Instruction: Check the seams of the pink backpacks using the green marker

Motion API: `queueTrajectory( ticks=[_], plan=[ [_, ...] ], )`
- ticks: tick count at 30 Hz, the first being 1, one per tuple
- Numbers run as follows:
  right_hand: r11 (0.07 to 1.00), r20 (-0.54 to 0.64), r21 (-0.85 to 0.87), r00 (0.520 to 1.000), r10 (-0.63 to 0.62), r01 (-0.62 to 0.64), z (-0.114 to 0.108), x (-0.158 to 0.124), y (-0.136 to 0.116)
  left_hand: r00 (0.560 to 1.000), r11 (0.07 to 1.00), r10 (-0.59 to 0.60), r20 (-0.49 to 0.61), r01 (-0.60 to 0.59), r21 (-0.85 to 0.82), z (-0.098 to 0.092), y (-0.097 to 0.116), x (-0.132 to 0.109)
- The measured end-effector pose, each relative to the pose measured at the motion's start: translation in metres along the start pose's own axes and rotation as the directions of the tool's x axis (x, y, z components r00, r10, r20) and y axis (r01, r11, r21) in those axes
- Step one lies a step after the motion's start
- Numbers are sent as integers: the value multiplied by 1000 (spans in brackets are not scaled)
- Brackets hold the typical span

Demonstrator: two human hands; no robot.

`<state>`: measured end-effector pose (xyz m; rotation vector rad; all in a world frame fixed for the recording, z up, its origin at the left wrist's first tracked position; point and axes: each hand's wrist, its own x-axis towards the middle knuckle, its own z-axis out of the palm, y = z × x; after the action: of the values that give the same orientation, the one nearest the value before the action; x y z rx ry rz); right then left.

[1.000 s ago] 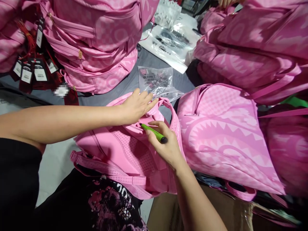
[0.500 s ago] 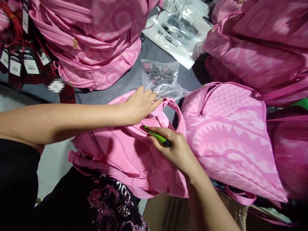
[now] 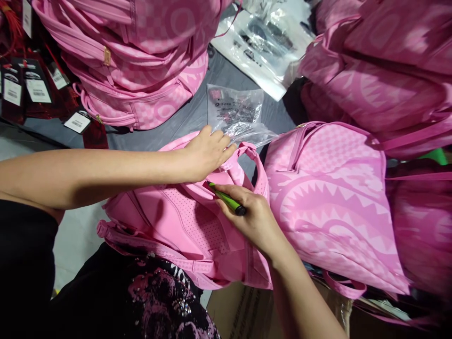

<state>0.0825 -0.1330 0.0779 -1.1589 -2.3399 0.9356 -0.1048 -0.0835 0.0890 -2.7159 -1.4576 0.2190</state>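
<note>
A pink backpack [image 3: 162,221] lies across the front of the table, its dotted back panel and straps facing up. My left hand [image 3: 208,153] grips fabric at its upper end near the carry loop, fingers bent over and partly hidden from view. My right hand [image 3: 249,207] is closed around a slim, pen-like green tool [image 3: 228,200] with black ends. The tool's dark tip meets the bag's fabric just below my left hand; what exactly it touches is too small to tell.
Stacked pink backpacks [image 3: 151,70] stand at the back left, beside black hang tags [image 3: 37,89]. Clear plastic bags [image 3: 235,108] lie behind my hands. Another pink backpack [image 3: 335,202] with a toothed print sits to the right, and a cardboard box [image 3: 240,313] is below.
The view has shifted slightly. Both hands stay at nearly the same place on the backpack, and the green tool is still in my right hand.
</note>
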Motion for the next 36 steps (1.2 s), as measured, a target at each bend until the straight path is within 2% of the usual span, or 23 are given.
queueTrajectory(
  ticks=[7,16,18,21,23,25,30,33,36],
  plan=[
    [1000,3,-2,1000,3,-3,0,1,0,1000,1000,0,28,-1,24,-4,0,-1],
    [999,-39,42,999,23,-22,10,3,2,999,997,34,-9,-34,67,3,-3,-1],
    [995,-47,95,998,40,-36,14,1,2,998,997,55,22,-56,48,-1,-7,-3],
    [987,-132,151,989,68,-48,20,-6,0,993,996,88,80,-88,-2,-13,-16,-15],
    [987,-175,159,984,47,-19,25,-11,-4,994,1000,28,102,-26,-15,-21,-20,-33],
    [988,-172,149,985,-17,43,32,-14,-9,989,996,-89,114,91,-18,-24,-20,-55],
    [967,-141,81,963,-229,242,58,-5,-22,947,952,-305,104,303,28,-10,-15,-107],
    [961,-121,53,957,-263,271,71,2,-25,915,921,-388,108,383,68,1,-16,-119],
    [967,-96,86,968,-230,238,75,7,-23,929,937,-349,126,344,60,7,-23,-119]
  ],
)
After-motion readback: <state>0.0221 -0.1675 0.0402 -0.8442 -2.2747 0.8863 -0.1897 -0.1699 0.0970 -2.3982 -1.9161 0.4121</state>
